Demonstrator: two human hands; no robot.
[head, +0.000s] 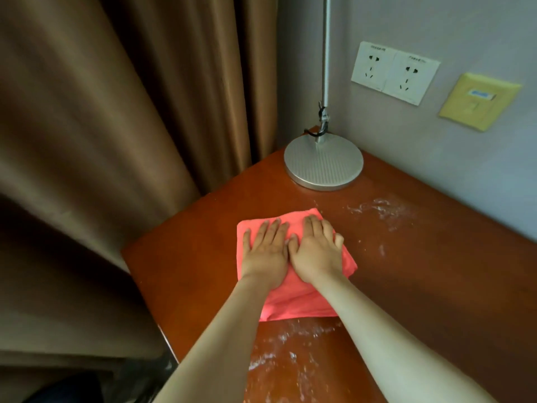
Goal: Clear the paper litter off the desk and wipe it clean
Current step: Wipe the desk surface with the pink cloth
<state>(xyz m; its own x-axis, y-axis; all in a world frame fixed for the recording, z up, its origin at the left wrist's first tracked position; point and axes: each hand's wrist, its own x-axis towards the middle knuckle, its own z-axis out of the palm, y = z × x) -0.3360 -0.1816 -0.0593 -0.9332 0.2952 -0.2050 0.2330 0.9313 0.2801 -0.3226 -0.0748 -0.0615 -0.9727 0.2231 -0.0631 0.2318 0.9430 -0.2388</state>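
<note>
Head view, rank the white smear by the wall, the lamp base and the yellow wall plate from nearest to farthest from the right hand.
From the right hand:
1. White smear, on the desk to its right.
2. Lamp base, in the back corner.
3. Yellow wall plate, up on the wall.

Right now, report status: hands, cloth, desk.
Left hand and right hand flat on the pink cloth. White smears on the desk, near and far right. Lamp base ahead.

Dim, soft indoor light; faint sheen on the desk (406,271) near the lamp base (323,165). Edges bend and blur, curtain (101,112) softest.
</note>
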